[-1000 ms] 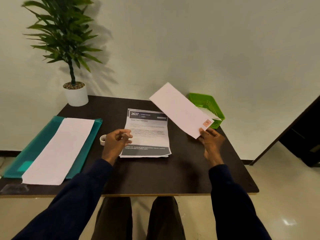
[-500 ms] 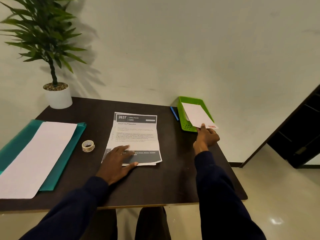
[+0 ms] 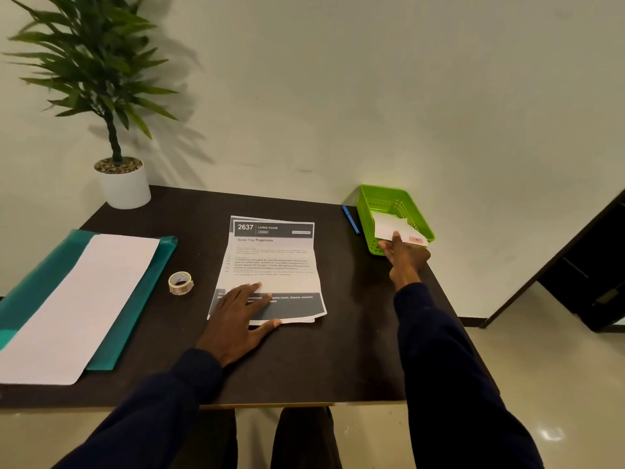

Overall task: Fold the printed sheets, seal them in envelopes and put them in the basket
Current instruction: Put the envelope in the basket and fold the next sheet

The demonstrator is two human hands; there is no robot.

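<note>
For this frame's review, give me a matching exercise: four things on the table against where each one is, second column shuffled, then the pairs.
Things
1. envelope
2. sheet
3. tape
4. pen

Places
A. between the folder and the sheet
B. partly in the basket, held by the right hand
C. flat under the left hand
D. lying beside the basket, outside it

Pairs: 1-B, 2-C, 3-A, 4-D
</note>
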